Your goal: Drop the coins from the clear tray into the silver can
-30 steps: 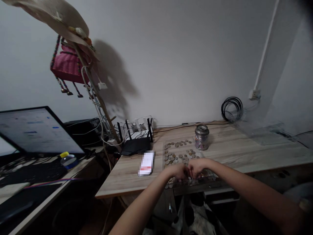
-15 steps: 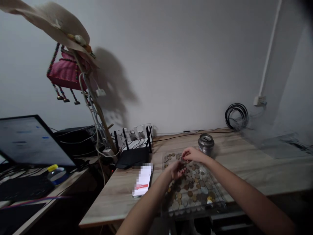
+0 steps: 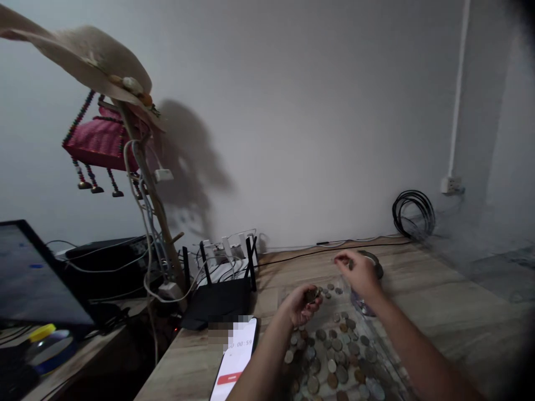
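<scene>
My left hand (image 3: 304,306) is cupped over the coin tray, its fingers curled around several coins (image 3: 311,295). To its right and a little higher is my right hand (image 3: 359,274), with thumb and fingertips pinched together. Whatever those fingertips hold, if anything, is too small to make out. Behind my right hand stands a round metallic jar (image 3: 378,268), mostly covered by the hand and wrist. Below both hands, many silver and brownish coins (image 3: 341,373) lie spread in a clear, shallow tray (image 3: 387,359).
A phone (image 3: 237,356) showing a timer lies left of my left forearm. Behind it is a black router (image 3: 219,303) with upright antennas. Coiled black cable (image 3: 413,214) rests against the wall. A stand with a straw hat (image 3: 96,61) and pink bag (image 3: 100,145) rises at left, beside a monitor (image 3: 37,278).
My right hand has moved away from my left hand, to the right, in front of the jar. My left hand now shows coins in its fingers. The view has shifted, with the table nearer.
</scene>
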`<control>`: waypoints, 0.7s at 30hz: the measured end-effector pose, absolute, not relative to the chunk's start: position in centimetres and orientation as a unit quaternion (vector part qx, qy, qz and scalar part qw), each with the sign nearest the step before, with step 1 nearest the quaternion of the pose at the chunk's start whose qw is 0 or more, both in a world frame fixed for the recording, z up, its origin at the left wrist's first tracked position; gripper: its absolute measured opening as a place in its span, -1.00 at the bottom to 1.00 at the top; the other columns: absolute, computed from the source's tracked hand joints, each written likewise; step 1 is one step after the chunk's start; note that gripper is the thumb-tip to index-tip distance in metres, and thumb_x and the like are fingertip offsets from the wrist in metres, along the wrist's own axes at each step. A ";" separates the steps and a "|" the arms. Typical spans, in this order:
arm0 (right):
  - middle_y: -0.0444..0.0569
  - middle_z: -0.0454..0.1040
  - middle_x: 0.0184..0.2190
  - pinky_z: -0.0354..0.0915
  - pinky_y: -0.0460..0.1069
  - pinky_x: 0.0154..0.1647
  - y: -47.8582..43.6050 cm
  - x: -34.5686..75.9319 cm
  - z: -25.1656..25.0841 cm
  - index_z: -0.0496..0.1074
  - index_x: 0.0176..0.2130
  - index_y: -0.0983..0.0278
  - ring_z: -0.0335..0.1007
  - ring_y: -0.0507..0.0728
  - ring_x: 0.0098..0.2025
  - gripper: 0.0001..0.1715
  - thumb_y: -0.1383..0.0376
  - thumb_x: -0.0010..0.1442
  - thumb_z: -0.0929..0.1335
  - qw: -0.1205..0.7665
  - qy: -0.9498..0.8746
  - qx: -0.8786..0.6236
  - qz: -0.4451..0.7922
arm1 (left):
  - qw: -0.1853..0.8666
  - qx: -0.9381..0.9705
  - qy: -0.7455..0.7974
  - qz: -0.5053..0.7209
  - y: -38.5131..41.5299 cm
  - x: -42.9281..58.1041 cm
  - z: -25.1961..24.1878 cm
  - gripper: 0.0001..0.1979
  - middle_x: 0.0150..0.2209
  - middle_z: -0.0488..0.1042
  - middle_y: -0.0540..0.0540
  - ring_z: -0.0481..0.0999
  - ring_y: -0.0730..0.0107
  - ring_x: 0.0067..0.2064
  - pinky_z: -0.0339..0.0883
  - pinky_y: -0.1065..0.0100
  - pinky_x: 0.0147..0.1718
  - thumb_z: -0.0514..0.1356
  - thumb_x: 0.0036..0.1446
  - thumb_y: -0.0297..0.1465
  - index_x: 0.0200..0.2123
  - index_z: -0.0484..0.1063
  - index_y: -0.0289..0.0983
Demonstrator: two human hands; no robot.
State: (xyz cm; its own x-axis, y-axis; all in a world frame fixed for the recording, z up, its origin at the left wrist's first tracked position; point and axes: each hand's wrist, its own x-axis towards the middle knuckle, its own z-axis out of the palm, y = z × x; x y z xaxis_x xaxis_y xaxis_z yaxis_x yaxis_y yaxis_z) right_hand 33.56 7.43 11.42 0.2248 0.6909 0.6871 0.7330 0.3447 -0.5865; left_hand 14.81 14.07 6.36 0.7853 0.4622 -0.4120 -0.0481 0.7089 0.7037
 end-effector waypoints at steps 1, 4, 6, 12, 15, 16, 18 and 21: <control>-0.07 0.47 -0.39 0.19 -0.06 -0.30 7.1 35.0 12.0 0.44 -0.36 0.21 0.34 0.07 -0.33 -0.80 0.22 0.04 0.26 0.522 -0.594 -0.607 -0.073 | 0.873 0.361 0.290 0.151 14.0 14.7 6.3 -0.86 -0.61 0.25 0.03 0.04 0.72 -0.70 -0.35 0.61 -0.77 0.09 -0.02 -0.37 -0.51 0.23 -0.33; -0.10 0.48 -0.44 0.10 -0.07 -0.46 6.9 39.0 13.0 0.47 -0.42 0.18 0.33 0.08 -0.40 -0.83 0.21 -0.03 0.30 0.432 -0.525 -0.725 -0.110 | 0.837 0.411 0.303 0.195 13.5 14.6 5.8 -0.83 -0.59 0.27 0.06 0.08 0.73 -0.69 -0.38 0.60 -0.75 0.18 -0.10 -0.38 -0.48 0.23 -0.32; -0.10 0.48 -0.48 0.04 -0.07 -0.52 7.3 40.4 12.9 0.47 -0.46 0.17 0.32 0.08 -0.44 -0.86 0.23 -0.07 0.32 0.367 -0.507 -0.774 -0.097 | 0.804 0.451 0.317 0.223 13.1 14.7 5.4 -0.77 -0.59 0.26 0.09 0.09 0.73 -0.69 -0.40 0.58 -0.73 0.23 -0.15 -0.36 -0.45 0.23 -0.30; -0.04 0.48 -0.42 0.06 -0.05 -0.45 7.6 39.2 12.4 0.49 -0.40 0.18 0.32 0.11 -0.36 -0.81 0.27 -0.02 0.28 0.344 -0.512 -0.765 -0.185 | 0.763 0.486 0.323 0.278 12.5 14.5 4.9 -0.66 -0.61 0.21 0.14 0.04 0.76 -0.69 -0.40 0.54 -0.70 0.30 -0.24 -0.27 -0.45 0.24 -0.29; -0.02 0.47 -0.37 0.13 -0.04 -0.32 7.0 36.3 11.4 0.47 -0.31 0.21 0.31 0.12 -0.26 -0.74 0.25 0.10 0.22 0.426 -0.556 -0.673 -0.240 | 0.751 0.484 0.327 0.308 12.5 14.4 4.7 -0.64 -0.61 0.21 0.14 0.03 0.75 -0.70 -0.39 0.52 -0.70 0.31 -0.25 -0.24 -0.44 0.25 -0.30; -0.03 0.47 -0.39 0.14 -0.05 -0.30 6.9 35.0 10.8 0.47 -0.32 0.22 0.31 0.11 -0.27 -0.73 0.24 0.12 0.21 0.445 -0.582 -0.643 -0.224 | 0.750 0.484 0.326 0.312 12.6 14.4 4.6 -0.63 -0.61 0.21 0.14 0.03 0.74 -0.70 -0.39 0.52 -0.70 0.31 -0.26 -0.24 -0.44 0.25 -0.31; -0.05 0.47 -0.40 0.16 -0.07 -0.31 6.9 32.5 9.3 0.47 -0.31 0.22 0.33 0.07 -0.32 -0.74 0.25 0.13 0.21 0.427 -0.682 -0.581 -0.124 | 0.747 0.487 0.324 0.317 12.6 14.5 4.5 -0.63 -0.62 0.21 0.14 0.04 0.74 -0.70 -0.38 0.52 -0.70 0.31 -0.25 -0.24 -0.43 0.27 -0.32; -0.08 0.48 -0.39 0.18 -0.06 -0.34 7.2 29.6 7.4 0.46 -0.27 0.22 0.35 0.08 -0.34 -0.76 0.25 0.10 0.25 0.392 -0.738 -0.548 -0.018 | 0.747 0.487 0.317 0.324 12.5 14.6 4.5 -0.65 -0.62 0.22 0.14 0.05 0.75 -0.69 -0.38 0.53 -0.70 0.30 -0.23 -0.25 -0.41 0.30 -0.33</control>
